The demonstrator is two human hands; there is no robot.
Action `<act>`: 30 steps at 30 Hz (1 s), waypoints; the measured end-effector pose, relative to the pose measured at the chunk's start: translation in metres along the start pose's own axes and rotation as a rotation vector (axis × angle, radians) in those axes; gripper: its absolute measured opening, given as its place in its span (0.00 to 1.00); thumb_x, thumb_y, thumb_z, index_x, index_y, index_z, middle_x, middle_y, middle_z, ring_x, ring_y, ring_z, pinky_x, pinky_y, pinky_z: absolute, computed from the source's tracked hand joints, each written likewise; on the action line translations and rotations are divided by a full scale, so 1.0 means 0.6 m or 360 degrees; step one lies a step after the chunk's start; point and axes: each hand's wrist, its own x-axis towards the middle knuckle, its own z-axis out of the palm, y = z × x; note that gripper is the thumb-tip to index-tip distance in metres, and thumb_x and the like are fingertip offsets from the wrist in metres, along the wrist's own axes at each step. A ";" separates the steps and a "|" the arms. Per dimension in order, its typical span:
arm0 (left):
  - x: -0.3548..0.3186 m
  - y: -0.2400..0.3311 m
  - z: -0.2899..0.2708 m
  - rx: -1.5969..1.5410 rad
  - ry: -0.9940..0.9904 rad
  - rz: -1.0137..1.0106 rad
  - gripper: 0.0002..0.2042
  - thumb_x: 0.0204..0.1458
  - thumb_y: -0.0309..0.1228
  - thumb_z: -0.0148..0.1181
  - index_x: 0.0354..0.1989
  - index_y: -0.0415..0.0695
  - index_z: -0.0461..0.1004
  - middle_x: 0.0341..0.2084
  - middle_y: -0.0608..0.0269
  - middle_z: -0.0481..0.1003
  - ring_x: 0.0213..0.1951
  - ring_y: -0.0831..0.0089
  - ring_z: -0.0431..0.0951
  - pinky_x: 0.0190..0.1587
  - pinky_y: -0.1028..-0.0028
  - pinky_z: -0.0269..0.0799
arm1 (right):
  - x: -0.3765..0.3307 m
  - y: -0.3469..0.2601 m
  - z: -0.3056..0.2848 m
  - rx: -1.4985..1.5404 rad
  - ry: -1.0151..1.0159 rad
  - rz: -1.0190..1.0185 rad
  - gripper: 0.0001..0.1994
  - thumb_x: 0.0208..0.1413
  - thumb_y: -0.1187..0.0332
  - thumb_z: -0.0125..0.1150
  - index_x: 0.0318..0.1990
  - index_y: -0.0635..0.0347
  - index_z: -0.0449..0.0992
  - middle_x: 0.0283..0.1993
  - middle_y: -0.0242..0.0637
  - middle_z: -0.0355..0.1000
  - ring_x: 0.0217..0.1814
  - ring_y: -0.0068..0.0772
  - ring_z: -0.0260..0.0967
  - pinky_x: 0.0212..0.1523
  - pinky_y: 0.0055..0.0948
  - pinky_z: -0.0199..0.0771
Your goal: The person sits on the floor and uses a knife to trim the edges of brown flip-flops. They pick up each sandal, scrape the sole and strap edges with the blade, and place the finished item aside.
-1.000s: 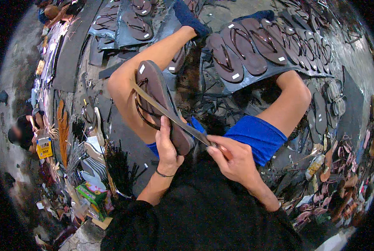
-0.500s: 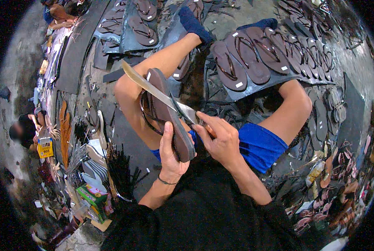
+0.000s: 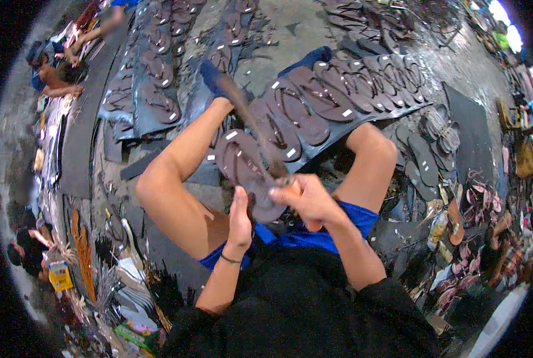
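Note:
My left hand point(image 3: 239, 224) grips a dark brown flip-flop point(image 3: 231, 156) near its heel, thumb along the edge and the other fingers hidden behind it. The footbed faces me, and a small white label sits near the toe. In my right hand point(image 3: 314, 200) is a knife by its orange handle point(image 3: 294, 188). Its long blade point(image 3: 251, 119), smeared by motion, points up and away to the left, in front of the flip-flop. Whether the blade touches the flip-flop, I cannot tell.
Beyond my knees, rows of finished-looking brown flip-flops point(image 3: 303, 123) lie on dark sheets. More sandals lie on another sheet point(image 3: 153, 126) at far left. Loose soles point(image 3: 421, 156) and scattered straps point(image 3: 466, 238) cover the right side. Other people point(image 3: 49, 77) sit at the left.
The knife has swung away from the strap area, its blade now steeper. The flip-flop has turned so its footbed faces me more fully. My whole view has shifted.

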 end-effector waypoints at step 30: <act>0.190 0.112 0.069 -0.0230 0.0033 -0.0262 0.11 0.55 0.36 0.60 0.43 0.48 0.73 0.38 0.68 0.76 0.37 0.74 0.78 0.34 0.68 0.77 | -0.068 0.065 0.007 -0.0468 0.0426 -0.0135 0.15 0.59 0.65 0.53 0.48 0.63 0.61 0.31 0.55 0.73 0.33 0.61 0.72 0.31 0.51 0.73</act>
